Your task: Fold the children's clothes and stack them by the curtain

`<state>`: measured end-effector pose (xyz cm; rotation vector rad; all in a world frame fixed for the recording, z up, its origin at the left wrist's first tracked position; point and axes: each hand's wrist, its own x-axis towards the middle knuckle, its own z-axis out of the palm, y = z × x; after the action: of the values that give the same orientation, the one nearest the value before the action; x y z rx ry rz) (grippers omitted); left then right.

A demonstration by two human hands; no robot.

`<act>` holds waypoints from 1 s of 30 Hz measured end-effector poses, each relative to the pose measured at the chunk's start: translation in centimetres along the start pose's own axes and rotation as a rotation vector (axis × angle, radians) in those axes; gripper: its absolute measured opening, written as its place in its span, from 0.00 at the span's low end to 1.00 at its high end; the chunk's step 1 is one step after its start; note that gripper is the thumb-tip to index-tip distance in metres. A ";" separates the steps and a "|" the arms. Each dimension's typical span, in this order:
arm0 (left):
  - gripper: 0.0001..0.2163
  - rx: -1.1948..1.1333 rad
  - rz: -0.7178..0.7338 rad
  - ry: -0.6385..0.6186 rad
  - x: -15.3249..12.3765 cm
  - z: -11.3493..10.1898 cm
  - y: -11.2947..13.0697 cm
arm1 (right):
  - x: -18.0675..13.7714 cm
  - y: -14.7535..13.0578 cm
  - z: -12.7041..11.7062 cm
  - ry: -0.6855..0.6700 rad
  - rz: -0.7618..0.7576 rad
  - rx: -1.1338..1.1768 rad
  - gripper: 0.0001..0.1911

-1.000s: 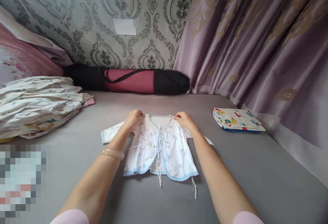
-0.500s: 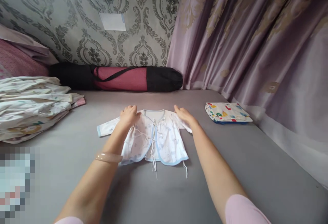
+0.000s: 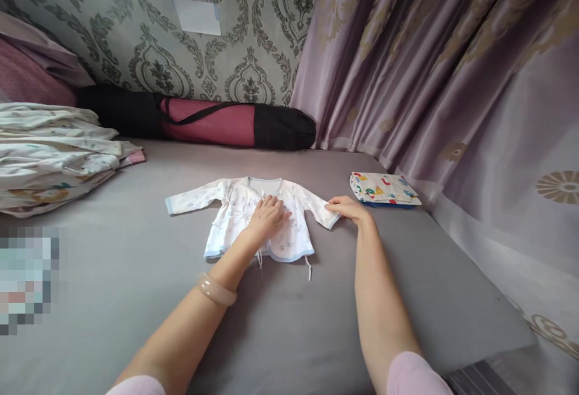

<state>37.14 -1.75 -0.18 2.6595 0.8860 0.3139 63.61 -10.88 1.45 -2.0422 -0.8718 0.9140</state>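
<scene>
A small white baby shirt (image 3: 235,214) with pale blue trim and tie strings lies spread flat on the grey bed surface (image 3: 136,274). My left hand (image 3: 268,214) rests flat on the middle of the shirt's chest, fingers stretched out. My right hand (image 3: 347,208) is at the cuff of the shirt's right sleeve, fingers pinched on the fabric's end. A pale bangle (image 3: 217,290) sits on my left wrist.
A folded, colourfully printed cloth (image 3: 383,189) lies to the right near the purple curtain (image 3: 452,81). A pile of pale printed clothes (image 3: 54,160) is stacked at the left. A red and black rolled bag (image 3: 212,122) lies along the patterned wall.
Both hands left the shirt's shoulders. My left hand moved onto the chest of the shirt, my right hand slid out to the right sleeve's cuff. The view shifted back and right.
</scene>
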 end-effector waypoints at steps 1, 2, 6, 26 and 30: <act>0.16 0.010 -0.011 0.009 -0.1 0.5 0.0 | 0.1 0.1 0.0 0.034 -0.026 0.025 0.11; 0.16 0.021 -0.017 0.009 -0.3 0.9 -0.2 | 0.4 0.2 0.1 0.078 -0.049 0.057 0.11; 0.19 0.051 -0.024 -0.008 -0.6 1.6 -0.6 | 2.0 0.4 0.5 0.260 -0.117 0.197 0.17; 0.20 -0.041 -0.028 -0.102 -0.8 1.2 -1.4 | 4.2 3.4 1.4 0.625 -0.368 -0.545 0.21; 0.18 -0.159 0.014 -0.063 -0.6 -0.1 -1.5 | 3.2 0.9 3.6 0.572 -0.488 -0.627 0.23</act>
<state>35.82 -0.90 -0.67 2.5154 0.7897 0.2902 62.64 -7.60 -2.09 -2.2438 -1.3349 -0.2485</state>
